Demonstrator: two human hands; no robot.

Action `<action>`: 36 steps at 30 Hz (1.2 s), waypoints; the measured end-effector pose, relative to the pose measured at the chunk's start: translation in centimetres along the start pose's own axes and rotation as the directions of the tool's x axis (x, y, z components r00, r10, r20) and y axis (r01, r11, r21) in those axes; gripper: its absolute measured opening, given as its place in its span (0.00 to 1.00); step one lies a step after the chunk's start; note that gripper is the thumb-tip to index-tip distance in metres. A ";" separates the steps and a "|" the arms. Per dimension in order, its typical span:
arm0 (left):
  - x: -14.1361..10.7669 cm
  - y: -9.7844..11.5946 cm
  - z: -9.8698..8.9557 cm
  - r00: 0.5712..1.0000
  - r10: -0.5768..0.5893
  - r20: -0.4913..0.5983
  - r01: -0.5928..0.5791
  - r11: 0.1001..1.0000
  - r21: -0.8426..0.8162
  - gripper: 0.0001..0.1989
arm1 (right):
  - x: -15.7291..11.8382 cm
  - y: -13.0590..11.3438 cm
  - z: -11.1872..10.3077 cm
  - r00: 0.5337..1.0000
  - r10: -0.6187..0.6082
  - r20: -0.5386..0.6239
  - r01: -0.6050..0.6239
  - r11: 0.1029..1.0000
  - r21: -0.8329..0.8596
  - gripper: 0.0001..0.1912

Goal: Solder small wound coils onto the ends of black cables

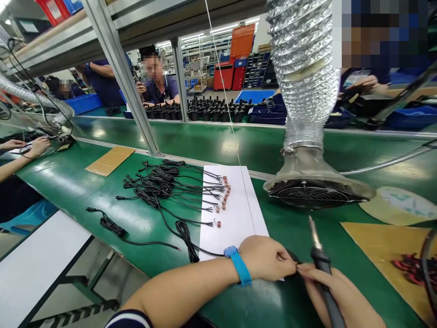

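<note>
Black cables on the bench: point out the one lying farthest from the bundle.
The lone black cable at the bench's near left edge, on bare green mat, apart from the tangled bundle beside the white sheet.

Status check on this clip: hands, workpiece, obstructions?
Left hand pinching a cable end. Right hand gripping soldering iron, tip raised. Fume extractor just beyond, apart.

factory assembly line: green conveyor [211, 146], fume duct [303, 77]

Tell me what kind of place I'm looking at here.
Most likely an electronics assembly line in a factory. The right hand holds a soldering iron under a fume extractor duct, bundled black cables lie on a long green bench, and other people sit at neighbouring stations.
</note>
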State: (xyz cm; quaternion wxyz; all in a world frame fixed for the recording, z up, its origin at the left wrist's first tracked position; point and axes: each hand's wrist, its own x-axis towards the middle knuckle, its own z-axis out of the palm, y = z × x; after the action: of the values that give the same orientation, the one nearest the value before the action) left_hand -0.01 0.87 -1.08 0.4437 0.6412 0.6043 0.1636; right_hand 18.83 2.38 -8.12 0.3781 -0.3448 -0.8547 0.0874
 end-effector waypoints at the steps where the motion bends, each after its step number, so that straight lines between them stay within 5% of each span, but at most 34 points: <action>1: 0.0 0.0 0.1 1.000 0.002 -0.010 -0.002 1.000 -0.011 0.09 | 0.3 -0.5 -0.6 0.996 -0.084 0.030 0.084 0.996 0.002 0.05; 3: 0.1 -0.1 0.1 1.000 -0.001 -0.030 0.000 1.000 -0.022 0.09 | 0.8 -1.6 -1.6 0.991 -0.133 0.009 0.134 0.991 -0.019 0.07; 7: 0.0 0.0 -0.3 1.000 -0.003 -0.021 0.002 1.000 -0.014 0.09 | 1.4 -2.9 -1.9 0.991 0.052 -0.127 -0.061 0.996 -0.069 0.11; 17: 0.1 0.0 -0.6 0.992 0.109 -0.057 -0.108 0.994 0.009 0.12 | 0.9 -2.7 -0.5 0.932 0.361 0.001 -0.357 0.920 0.160 0.11; 26: 0.0 0.0 -0.7 0.996 0.069 -0.058 -0.070 0.997 -0.028 0.11 | 1.4 -3.3 -0.8 0.934 0.358 0.010 -0.353 0.915 0.193 0.10; 36: 0.2 0.1 -0.6 0.994 0.084 -0.069 -0.085 0.996 -0.018 0.10 | 0.9 -4.1 -1.1 0.946 0.304 -0.115 -0.284 0.945 0.162 0.13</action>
State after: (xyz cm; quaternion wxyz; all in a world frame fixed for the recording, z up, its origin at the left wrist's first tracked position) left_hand -0.38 1.30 -0.75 0.4222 0.6555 0.5898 0.2104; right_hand 17.02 -0.23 -5.10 0.4428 -0.4459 -0.7567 0.1800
